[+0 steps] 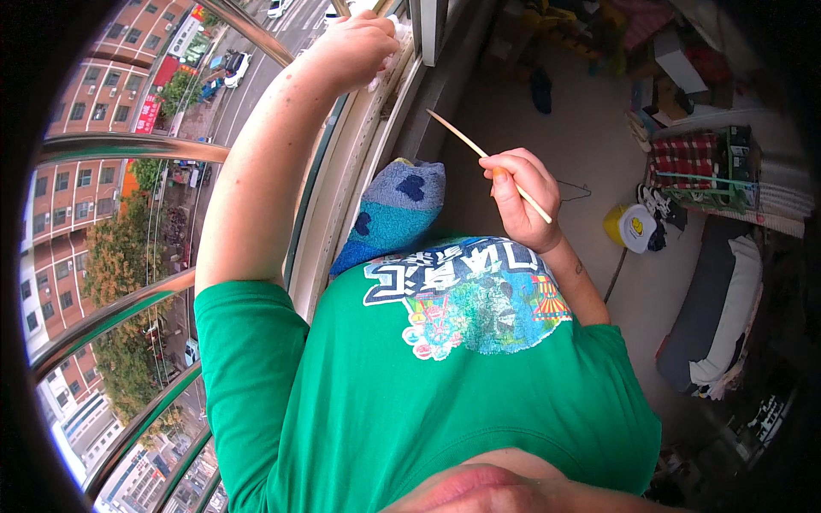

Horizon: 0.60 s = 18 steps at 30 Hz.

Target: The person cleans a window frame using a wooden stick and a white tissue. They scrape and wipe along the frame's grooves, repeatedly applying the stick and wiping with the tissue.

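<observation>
My left hand (356,51) presses down on the window frame track (394,74) at the top of the view. White, crumpled material, cloth or tissue (401,32), shows beside and under its fingers. Between the thumb and fingers of my right hand (523,192) is a slim wooden stick (457,133), like a chopstick. Its thin end points up and left towards the window and touches nothing. A blue towel with dark heart shapes (401,205) lies bunched between my body and the window ledge.
Metal guard bars (135,147) run outside the open window, high above a street with cars (237,69). A sliding sash edge (431,32) stands near my left hand. On the floor are a wire hanger (577,191), a yellow and white bucket (628,227), shoes (653,200) and boxes (678,64).
</observation>
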Each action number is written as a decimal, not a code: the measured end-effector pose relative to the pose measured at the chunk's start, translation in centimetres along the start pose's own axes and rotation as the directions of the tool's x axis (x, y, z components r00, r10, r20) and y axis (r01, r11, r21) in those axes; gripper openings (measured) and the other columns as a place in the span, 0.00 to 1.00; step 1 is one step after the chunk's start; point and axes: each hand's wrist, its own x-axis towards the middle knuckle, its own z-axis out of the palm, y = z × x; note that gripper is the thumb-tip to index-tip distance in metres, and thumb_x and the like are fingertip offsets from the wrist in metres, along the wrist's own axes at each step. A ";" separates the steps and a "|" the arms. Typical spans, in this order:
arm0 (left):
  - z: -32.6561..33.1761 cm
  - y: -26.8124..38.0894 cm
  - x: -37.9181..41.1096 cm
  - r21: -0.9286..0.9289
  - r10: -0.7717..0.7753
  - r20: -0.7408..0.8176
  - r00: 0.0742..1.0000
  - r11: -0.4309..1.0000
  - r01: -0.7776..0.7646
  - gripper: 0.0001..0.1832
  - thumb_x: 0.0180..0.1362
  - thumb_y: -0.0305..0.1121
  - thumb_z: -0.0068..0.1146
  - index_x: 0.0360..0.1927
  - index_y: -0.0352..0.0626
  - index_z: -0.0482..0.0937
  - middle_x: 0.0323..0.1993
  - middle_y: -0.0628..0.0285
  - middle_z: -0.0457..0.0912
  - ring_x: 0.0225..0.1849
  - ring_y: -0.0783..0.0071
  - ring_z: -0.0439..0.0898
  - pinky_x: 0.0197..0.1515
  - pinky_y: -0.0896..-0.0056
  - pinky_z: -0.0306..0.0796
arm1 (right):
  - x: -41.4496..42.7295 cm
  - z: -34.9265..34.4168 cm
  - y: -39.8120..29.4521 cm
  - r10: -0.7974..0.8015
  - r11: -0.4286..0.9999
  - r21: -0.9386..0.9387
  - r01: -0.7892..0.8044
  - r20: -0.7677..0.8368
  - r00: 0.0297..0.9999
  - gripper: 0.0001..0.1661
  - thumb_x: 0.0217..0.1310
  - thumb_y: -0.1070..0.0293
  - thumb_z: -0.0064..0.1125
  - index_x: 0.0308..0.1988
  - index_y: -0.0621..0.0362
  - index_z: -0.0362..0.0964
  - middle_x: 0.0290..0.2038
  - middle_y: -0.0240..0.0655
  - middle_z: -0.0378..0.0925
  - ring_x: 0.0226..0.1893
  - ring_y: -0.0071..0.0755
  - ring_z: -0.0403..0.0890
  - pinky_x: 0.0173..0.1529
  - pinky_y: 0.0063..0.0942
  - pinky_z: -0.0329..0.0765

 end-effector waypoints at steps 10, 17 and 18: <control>0.2 0.6 -1.5 -0.087 0.011 -0.169 0.986 0.996 -0.026 0.06 0.52 0.22 0.60 0.31 0.46 0.85 0.38 0.62 0.83 0.52 0.59 0.80 0.55 0.59 0.77 | -0.4 -0.4 -0.1 0.055 0.997 0.045 -0.055 -0.002 0.998 0.07 0.69 0.77 0.57 0.45 0.66 0.79 0.35 0.42 0.80 0.31 0.36 0.82 0.35 0.28 0.78; 0.7 1.5 -1.3 0.003 -0.061 -0.184 0.981 0.998 0.063 0.02 0.53 0.24 0.63 0.29 0.42 0.80 0.37 0.57 0.82 0.51 0.54 0.81 0.54 0.56 0.77 | -0.3 -0.2 -0.1 0.079 0.993 0.090 -0.081 0.017 0.997 0.08 0.70 0.76 0.55 0.45 0.65 0.79 0.36 0.41 0.80 0.31 0.34 0.82 0.36 0.26 0.78; 0.6 1.6 -1.0 -0.005 -0.090 -0.151 0.984 0.996 0.090 0.01 0.54 0.25 0.62 0.30 0.42 0.81 0.37 0.57 0.82 0.51 0.54 0.81 0.54 0.56 0.78 | -0.2 -0.2 -0.1 0.080 0.992 0.100 -0.081 0.013 0.997 0.08 0.70 0.76 0.55 0.45 0.65 0.79 0.36 0.41 0.80 0.31 0.33 0.82 0.36 0.26 0.78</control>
